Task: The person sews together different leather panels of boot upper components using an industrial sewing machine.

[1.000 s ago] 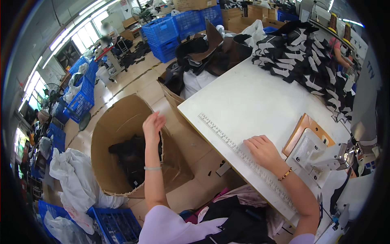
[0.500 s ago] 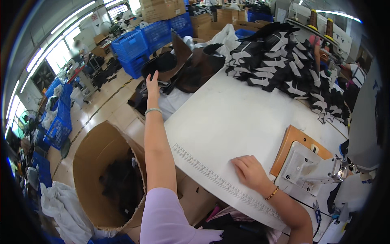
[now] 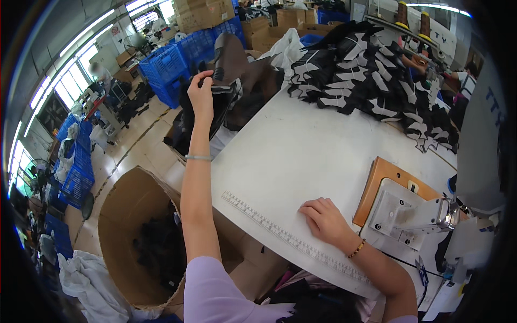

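Observation:
My left hand (image 3: 201, 97) reaches out to the far left, over a heap of dark brown and black shoe-upper pieces (image 3: 250, 75) beside the table. Its thumb and fingers are closed in a pinch on the edge of a black upper piece (image 3: 186, 110). Part of that piece is hidden behind my hand and wrist. My right hand (image 3: 326, 220) lies on the white tabletop (image 3: 291, 161), fingers loosely bent and nothing in them. It rests between a printed ruler strip (image 3: 285, 234) and the sewing machine's metal bed plate (image 3: 398, 212) with its orange-brown surround.
Black pieces with pale grey patches (image 3: 361, 75) are piled across the table's far side. A large cardboard barrel (image 3: 121, 215) with dark scraps stands at the left. Blue crates (image 3: 164, 67) lie beyond. Scissors (image 3: 421, 272) rest near the machine. Another person (image 3: 101, 72) is in the background.
My left hand has gone from spread fingers to a pinch on the black piece. The heap's brown pieces have shifted. My right hand stays on the table.

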`<move>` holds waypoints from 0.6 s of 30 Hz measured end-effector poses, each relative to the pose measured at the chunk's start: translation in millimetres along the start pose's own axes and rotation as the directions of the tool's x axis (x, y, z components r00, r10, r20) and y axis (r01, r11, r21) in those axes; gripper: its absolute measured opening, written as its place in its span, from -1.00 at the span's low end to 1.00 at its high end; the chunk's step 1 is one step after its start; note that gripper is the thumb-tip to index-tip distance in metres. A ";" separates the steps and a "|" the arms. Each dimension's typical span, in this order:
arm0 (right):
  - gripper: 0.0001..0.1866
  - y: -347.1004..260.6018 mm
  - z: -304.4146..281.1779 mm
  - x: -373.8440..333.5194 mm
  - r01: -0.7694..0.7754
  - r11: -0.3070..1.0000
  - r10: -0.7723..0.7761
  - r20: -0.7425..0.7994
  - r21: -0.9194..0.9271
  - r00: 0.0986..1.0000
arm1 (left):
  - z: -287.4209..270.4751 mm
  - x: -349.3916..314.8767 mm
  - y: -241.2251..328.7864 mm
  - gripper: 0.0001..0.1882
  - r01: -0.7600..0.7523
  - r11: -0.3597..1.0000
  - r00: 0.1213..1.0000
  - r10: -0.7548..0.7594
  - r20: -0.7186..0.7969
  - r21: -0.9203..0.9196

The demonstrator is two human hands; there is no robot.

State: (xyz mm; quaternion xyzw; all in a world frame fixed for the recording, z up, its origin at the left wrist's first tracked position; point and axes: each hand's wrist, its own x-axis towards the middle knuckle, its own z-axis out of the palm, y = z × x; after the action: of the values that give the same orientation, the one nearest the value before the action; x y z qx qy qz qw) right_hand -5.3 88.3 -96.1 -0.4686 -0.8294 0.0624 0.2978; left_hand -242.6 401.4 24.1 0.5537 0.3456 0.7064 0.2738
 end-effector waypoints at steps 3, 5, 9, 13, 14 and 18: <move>-0.77 2.4 -0.9 -4.5 0.003 1.000 -0.003 -0.010 -0.003 1.000 | 12.6 -40.5 78.7 -0.76 -0.169 0.984 0.985 0.167 0.034 0.058; -0.77 0.8 -1.1 -6.0 0.016 1.000 -0.016 -0.017 0.003 1.000 | 9.9 -68.1 125.8 -0.75 -0.202 0.977 0.978 0.198 0.062 0.066; -0.72 1.1 2.1 -9.9 0.006 1.000 -0.002 -0.131 0.031 0.991 | -1.4 -112.3 188.3 -0.74 0.034 0.996 0.985 -0.020 0.170 -0.078; -0.58 -7.4 -19.0 -8.7 0.107 0.994 -0.107 -0.483 -0.028 0.869 | -7.1 -139.0 221.4 -0.72 0.218 0.913 0.947 -0.112 0.302 -0.345; -0.55 -9.7 -26.8 -6.2 0.145 0.988 -0.153 -0.575 -0.060 0.804 | -7.6 -144.3 226.3 -0.72 0.245 0.906 0.939 -0.133 0.316 -0.344; -0.49 -40.2 -64.7 10.0 0.373 0.919 -0.392 -0.424 -0.131 0.817 | -5.4 -152.9 237.7 -0.71 0.279 0.911 0.920 -0.163 0.357 -0.302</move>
State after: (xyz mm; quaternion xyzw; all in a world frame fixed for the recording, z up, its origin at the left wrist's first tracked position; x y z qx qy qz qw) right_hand -3.0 62.9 -23.7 -0.3004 -0.8181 -0.1240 0.4744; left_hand -212.6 137.5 120.8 0.5615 0.2271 0.6195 0.4993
